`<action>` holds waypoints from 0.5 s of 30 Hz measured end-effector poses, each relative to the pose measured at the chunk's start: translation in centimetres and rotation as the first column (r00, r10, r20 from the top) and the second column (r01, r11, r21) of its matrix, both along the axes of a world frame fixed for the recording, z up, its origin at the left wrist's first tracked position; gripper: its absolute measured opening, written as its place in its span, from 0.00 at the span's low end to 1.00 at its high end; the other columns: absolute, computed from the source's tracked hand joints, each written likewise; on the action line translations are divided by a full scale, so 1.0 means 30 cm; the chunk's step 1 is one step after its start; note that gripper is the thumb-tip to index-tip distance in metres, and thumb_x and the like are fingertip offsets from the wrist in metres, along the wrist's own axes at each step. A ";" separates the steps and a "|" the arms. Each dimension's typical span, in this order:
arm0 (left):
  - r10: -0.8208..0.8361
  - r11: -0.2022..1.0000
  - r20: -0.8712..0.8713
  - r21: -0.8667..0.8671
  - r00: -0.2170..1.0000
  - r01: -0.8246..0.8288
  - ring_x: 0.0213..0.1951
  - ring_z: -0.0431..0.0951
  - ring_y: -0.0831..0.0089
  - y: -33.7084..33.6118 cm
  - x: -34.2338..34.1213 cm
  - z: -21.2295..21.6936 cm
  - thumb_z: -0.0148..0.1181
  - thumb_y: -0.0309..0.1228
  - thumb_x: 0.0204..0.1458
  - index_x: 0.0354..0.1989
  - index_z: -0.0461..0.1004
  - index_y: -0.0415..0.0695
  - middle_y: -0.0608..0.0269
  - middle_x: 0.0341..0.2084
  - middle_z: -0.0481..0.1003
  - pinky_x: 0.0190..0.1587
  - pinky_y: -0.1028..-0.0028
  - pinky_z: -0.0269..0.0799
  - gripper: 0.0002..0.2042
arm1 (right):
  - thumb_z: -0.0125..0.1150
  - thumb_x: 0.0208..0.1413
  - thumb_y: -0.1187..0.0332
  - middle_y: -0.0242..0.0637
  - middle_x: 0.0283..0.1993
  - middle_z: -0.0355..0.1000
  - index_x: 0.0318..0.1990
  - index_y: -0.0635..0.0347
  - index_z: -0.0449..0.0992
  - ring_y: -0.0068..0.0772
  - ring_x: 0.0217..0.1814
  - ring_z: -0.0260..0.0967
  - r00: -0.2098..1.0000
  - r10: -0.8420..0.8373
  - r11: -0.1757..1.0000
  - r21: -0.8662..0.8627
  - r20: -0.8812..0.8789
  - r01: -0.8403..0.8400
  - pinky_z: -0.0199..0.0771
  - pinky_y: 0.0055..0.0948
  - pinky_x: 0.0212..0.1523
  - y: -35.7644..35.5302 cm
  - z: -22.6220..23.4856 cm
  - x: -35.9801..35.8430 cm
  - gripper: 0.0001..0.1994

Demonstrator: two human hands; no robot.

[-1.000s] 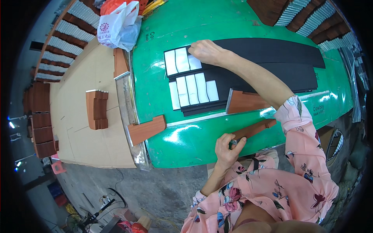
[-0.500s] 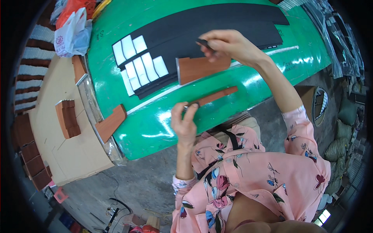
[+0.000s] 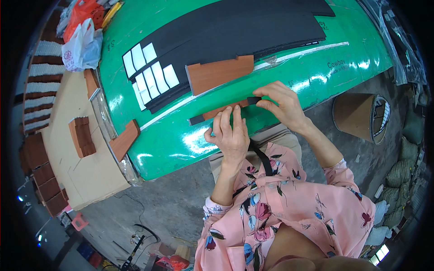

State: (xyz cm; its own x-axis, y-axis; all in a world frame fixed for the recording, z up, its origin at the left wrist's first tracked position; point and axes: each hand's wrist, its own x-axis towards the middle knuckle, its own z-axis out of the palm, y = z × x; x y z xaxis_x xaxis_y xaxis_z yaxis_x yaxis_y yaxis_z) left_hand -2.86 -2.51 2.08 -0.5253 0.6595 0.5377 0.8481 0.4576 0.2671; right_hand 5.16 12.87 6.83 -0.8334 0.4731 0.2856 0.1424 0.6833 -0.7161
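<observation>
A narrow brown wood-grain strip (image 3: 220, 111) lies on the green tabletop in front of me, with a small black piece (image 3: 197, 120) at its left end. Another small black piece (image 3: 254, 100) sits at its right end. My right hand (image 3: 285, 107) pinches that right-hand piece between thumb and forefinger. Stretched and slightly spread, the fingers of my left hand (image 3: 231, 135) rest with their tips on the strip's near side. Just beyond it lies a wider brown panel (image 3: 220, 75) with a pale left edge, partly over black sheets.
Black sheets (image 3: 217, 36) are stacked across the back, with white patches (image 3: 156, 81) on their left end. More brown pieces lie at left, one on the tabletop's edge (image 3: 124, 140), another on cardboard (image 3: 81, 137). Plastic bags (image 3: 83, 45) stand far left; a round bin (image 3: 357, 117) stands right.
My right hand has come down toward me, bringing a black piece to the strip's right end. My left hand has shifted right from the strip's left end, its fingers now straightened.
</observation>
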 end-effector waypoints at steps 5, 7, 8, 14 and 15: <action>0.040 0.999 -0.056 -0.003 0.998 -0.040 0.51 0.63 0.67 0.011 -0.001 -0.066 0.62 0.32 0.45 0.45 0.76 0.52 0.69 0.47 0.68 0.48 0.61 0.49 0.16 | 0.68 0.38 0.74 0.32 0.35 0.73 0.36 0.58 0.79 0.35 0.37 0.68 0.998 0.008 0.991 0.137 -0.070 0.002 0.72 0.29 0.35 -0.005 -0.025 0.002 0.13; 0.026 0.999 -0.079 0.042 0.997 -0.023 0.50 0.62 0.67 0.014 -0.004 -0.075 0.61 0.32 0.46 0.44 0.77 0.53 0.70 0.46 0.69 0.47 0.61 0.50 0.14 | 0.68 0.36 0.74 0.31 0.35 0.73 0.36 0.57 0.79 0.34 0.36 0.68 0.997 0.013 0.988 0.154 -0.072 -0.001 0.72 0.29 0.34 -0.007 -0.031 0.001 0.14; 0.024 0.999 -0.076 0.040 0.997 -0.021 0.50 0.62 0.67 0.016 -0.005 -0.076 0.61 0.32 0.46 0.44 0.77 0.53 0.70 0.46 0.69 0.47 0.61 0.50 0.14 | 0.69 0.36 0.74 0.31 0.35 0.73 0.35 0.57 0.79 0.33 0.36 0.68 0.997 0.016 0.984 0.179 -0.082 -0.001 0.72 0.28 0.32 -0.008 -0.032 -0.002 0.14; 0.022 0.999 -0.072 0.032 0.997 -0.020 0.50 0.61 0.68 0.012 -0.008 -0.073 0.62 0.32 0.47 0.43 0.77 0.54 0.70 0.45 0.68 0.47 0.62 0.51 0.13 | 0.69 0.34 0.74 0.30 0.34 0.72 0.34 0.56 0.79 0.31 0.34 0.67 0.997 0.011 0.975 0.221 -0.082 0.007 0.72 0.26 0.30 -0.012 -0.041 -0.015 0.14; 0.019 0.999 -0.072 0.038 0.997 -0.016 0.50 0.61 0.68 0.011 -0.009 -0.076 0.62 0.31 0.47 0.43 0.77 0.54 0.70 0.45 0.68 0.47 0.62 0.51 0.13 | 0.69 0.34 0.74 0.29 0.34 0.72 0.34 0.56 0.79 0.31 0.34 0.67 0.997 0.005 0.975 0.220 -0.073 0.012 0.72 0.26 0.30 -0.012 -0.043 -0.016 0.14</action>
State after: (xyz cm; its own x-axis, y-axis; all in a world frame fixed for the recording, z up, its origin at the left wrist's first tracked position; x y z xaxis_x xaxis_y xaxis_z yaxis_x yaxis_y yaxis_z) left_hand -3.13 -2.18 -0.19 -0.4957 0.6292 0.5986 0.8576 0.4637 0.2227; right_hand 4.67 12.50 5.55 -0.8051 0.3946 0.4429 0.0983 0.8251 -0.5564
